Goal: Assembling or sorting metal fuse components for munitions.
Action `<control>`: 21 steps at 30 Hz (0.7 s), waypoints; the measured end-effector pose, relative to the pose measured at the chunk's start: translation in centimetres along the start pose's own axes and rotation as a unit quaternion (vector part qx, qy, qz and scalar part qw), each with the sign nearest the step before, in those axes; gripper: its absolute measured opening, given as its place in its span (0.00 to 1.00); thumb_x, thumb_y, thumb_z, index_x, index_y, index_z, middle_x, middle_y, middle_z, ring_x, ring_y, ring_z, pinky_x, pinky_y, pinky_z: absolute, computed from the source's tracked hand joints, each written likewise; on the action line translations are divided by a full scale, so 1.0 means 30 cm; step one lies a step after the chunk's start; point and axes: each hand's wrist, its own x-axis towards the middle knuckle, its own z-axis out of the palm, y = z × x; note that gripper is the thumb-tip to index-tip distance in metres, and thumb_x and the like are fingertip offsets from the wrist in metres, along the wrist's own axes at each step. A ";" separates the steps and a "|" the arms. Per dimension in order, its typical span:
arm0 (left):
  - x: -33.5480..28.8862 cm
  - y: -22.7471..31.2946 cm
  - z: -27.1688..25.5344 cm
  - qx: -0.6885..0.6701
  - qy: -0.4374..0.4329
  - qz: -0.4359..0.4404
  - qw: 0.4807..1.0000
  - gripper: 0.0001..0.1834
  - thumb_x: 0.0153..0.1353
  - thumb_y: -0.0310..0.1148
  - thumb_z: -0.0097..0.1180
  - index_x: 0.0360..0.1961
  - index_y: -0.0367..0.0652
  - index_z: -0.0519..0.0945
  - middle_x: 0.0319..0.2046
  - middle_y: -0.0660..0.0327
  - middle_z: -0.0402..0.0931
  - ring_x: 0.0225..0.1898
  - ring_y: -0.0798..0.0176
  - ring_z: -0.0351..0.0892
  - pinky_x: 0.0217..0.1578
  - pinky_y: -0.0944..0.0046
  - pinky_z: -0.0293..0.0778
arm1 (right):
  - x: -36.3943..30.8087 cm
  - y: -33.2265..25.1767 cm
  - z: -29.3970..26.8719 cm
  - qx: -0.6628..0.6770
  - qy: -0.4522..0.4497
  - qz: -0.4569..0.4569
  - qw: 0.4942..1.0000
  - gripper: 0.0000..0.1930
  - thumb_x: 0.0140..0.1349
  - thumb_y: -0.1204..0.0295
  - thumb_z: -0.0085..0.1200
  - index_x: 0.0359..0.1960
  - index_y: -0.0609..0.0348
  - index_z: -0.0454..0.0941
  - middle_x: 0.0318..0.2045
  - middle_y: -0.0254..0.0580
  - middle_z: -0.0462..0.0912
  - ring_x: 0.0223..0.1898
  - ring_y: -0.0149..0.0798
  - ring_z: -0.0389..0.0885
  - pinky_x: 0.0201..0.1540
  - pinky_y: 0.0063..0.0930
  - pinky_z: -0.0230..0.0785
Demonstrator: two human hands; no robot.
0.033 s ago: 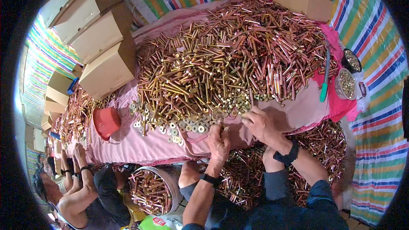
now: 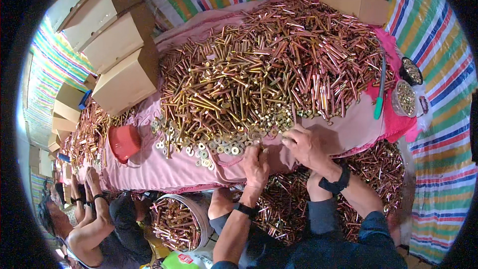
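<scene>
My right hand is closed around the lower end of a bolt, whose coppery shaft points up and away over the pink cloth. Close beside it on the left, my left hand has its thumb and fingers pressed together; whatever they pinch is too small to tell. Flat round washers lie just past my left hand, along the near edge of a big heap of long coppery bolts. Small brassy nuts are scattered beyond both hands, at the foot of the heap.
A red plastic tub lies tipped on the cloth to the left. A green-handled tool and a clear tub of small parts are at the right. Cardboard boxes stand far left. Beside my legs is a bucket of bolts. Another person works at left.
</scene>
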 end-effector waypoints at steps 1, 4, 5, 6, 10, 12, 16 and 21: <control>-0.001 -0.001 0.000 0.013 -0.001 -0.003 1.000 0.08 0.62 0.22 0.59 0.42 0.36 0.76 0.34 0.49 0.74 0.35 0.43 0.75 0.37 0.50 0.72 | 0.006 -0.012 0.003 0.030 -0.004 0.016 0.999 0.09 0.69 0.75 0.54 0.45 0.68 0.79 0.35 0.53 0.78 0.36 0.46 0.83 0.35 0.42 0.75; -0.002 0.007 0.001 0.029 -0.001 -0.009 1.000 0.09 0.62 0.23 0.58 0.43 0.37 0.76 0.35 0.48 0.74 0.36 0.42 0.76 0.38 0.48 0.72 | 0.034 -0.068 0.002 0.095 -0.031 0.065 0.993 0.13 0.70 0.73 0.53 0.51 0.66 0.81 0.38 0.52 0.80 0.37 0.43 0.84 0.36 0.38 0.77; -0.001 0.017 0.002 0.020 0.001 -0.009 1.000 0.09 0.62 0.23 0.58 0.44 0.37 0.76 0.36 0.48 0.74 0.37 0.42 0.76 0.38 0.48 0.72 | 0.047 -0.107 -0.012 0.099 -0.051 0.083 0.990 0.14 0.70 0.72 0.53 0.53 0.65 0.81 0.39 0.52 0.81 0.38 0.44 0.84 0.38 0.38 0.77; 0.001 0.024 0.000 0.011 0.002 -0.009 1.000 0.09 0.63 0.23 0.58 0.44 0.37 0.76 0.36 0.48 0.74 0.37 0.42 0.76 0.39 0.47 0.72 | 0.058 -0.115 -0.010 0.092 -0.059 0.076 0.991 0.14 0.70 0.71 0.54 0.53 0.64 0.81 0.39 0.52 0.81 0.39 0.45 0.84 0.40 0.38 0.77; -0.002 0.002 0.001 0.019 -0.021 -0.002 1.000 0.10 0.64 0.24 0.57 0.46 0.37 0.76 0.38 0.46 0.74 0.39 0.40 0.75 0.40 0.47 0.73 | 0.090 -0.121 0.008 0.027 -0.055 -0.017 0.998 0.15 0.69 0.72 0.55 0.54 0.62 0.82 0.42 0.48 0.82 0.42 0.45 0.84 0.47 0.37 0.76; -0.007 0.000 0.006 0.023 -0.026 -0.012 0.999 0.11 0.65 0.24 0.57 0.47 0.36 0.76 0.39 0.45 0.73 0.40 0.40 0.75 0.41 0.47 0.73 | 0.096 -0.125 0.016 -0.005 -0.050 -0.054 0.997 0.16 0.67 0.75 0.56 0.55 0.59 0.83 0.45 0.44 0.82 0.42 0.42 0.84 0.48 0.34 0.76; -0.003 0.000 0.006 0.016 0.005 0.001 1.000 0.08 0.63 0.27 0.60 0.41 0.36 0.76 0.35 0.47 0.74 0.36 0.41 0.76 0.38 0.49 0.73 | 0.113 -0.156 0.019 0.029 -0.053 -0.064 0.996 0.14 0.67 0.75 0.57 0.53 0.59 0.83 0.45 0.43 0.82 0.44 0.41 0.84 0.48 0.32 0.76; -0.003 0.005 0.002 -0.005 -0.023 0.002 1.000 0.11 0.64 0.24 0.57 0.47 0.35 0.76 0.39 0.46 0.74 0.41 0.39 0.76 0.41 0.48 0.74 | 0.095 -0.089 0.055 0.203 -0.029 -0.017 0.979 0.12 0.67 0.79 0.57 0.52 0.64 0.83 0.44 0.39 0.83 0.37 0.32 0.84 0.38 0.27 0.79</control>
